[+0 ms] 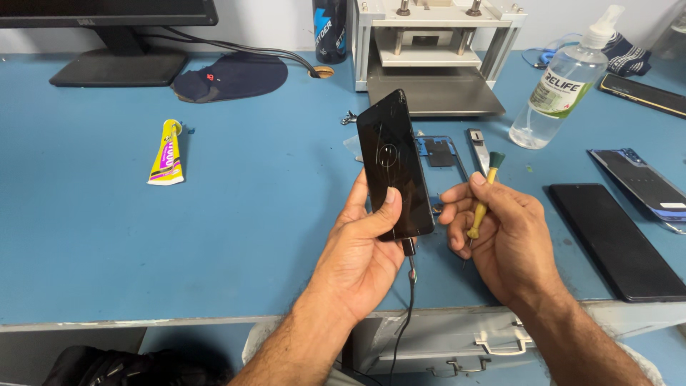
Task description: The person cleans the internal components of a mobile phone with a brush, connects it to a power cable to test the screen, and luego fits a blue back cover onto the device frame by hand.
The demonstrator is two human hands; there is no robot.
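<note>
Left hand (361, 246) fingers around black phone (394, 166), right hand (500, 229) fingers gripping yellow screwdriver (483, 200), yellow tube (167, 153) far left

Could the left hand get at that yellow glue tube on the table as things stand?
Probably not right away: the left hand is full, gripping the black phone with its cable plugged in. The bare blue table between it and the glue tube leaves the path free.

A phone repair workshop: blue workbench (214, 236), metal press (436, 53), glue tube (166, 153), loose phone panels (632, 175).

Blue table (236, 214) bears glue tube (166, 153), clear bottle (564, 86), dark phone (614, 239).
</note>
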